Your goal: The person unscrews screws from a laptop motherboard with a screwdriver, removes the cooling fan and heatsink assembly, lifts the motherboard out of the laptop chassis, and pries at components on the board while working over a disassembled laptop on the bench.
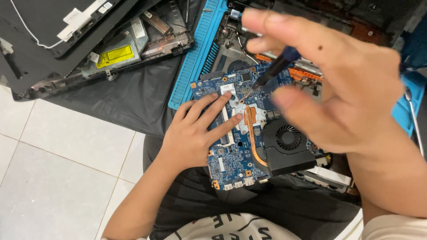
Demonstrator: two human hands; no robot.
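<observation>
Lying under the left hand point(195, 138), blue motherboard point(231, 158) with black fan point(288, 138).

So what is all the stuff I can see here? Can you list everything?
circuit board: one, blue, on the lap, under the left hand
fan: one, black, on the board's right side
copper pipe: one, orange-brown, curving from the board's middle to the fan
screwdriver: one, dark blue handle, tip down on the board
blue mat: one, ribbed, behind the board
laptop shell: one, black, opened up, top left
black cloth: one, under the laptop shell
floor tiles: several, pale grey, left
left hand: flat on the board
right hand: blurred, holding the screwdriver
</observation>
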